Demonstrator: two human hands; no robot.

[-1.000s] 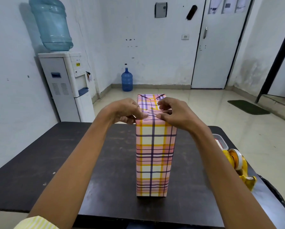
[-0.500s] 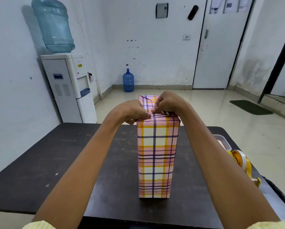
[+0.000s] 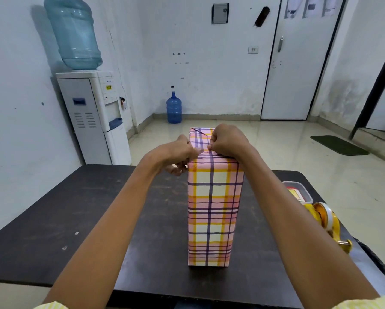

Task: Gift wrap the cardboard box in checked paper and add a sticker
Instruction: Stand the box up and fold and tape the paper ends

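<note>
Right hand (image 3: 228, 141), fingers curled, pinches the checked paper (image 3: 200, 137) folded over the top of the upright wrapped box (image 3: 211, 208). Left hand (image 3: 178, 152) grips the same fold at the top left corner. Both forearms flank the box, which stands mid-table (image 3: 75, 219).

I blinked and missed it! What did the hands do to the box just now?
The right hand curled its fingers and now pinches the near top edge of the wrapped box. The left hand slid to the top left corner, thumb on top, fingers down the side. The box, table and tape dispenser stayed put.
</note>
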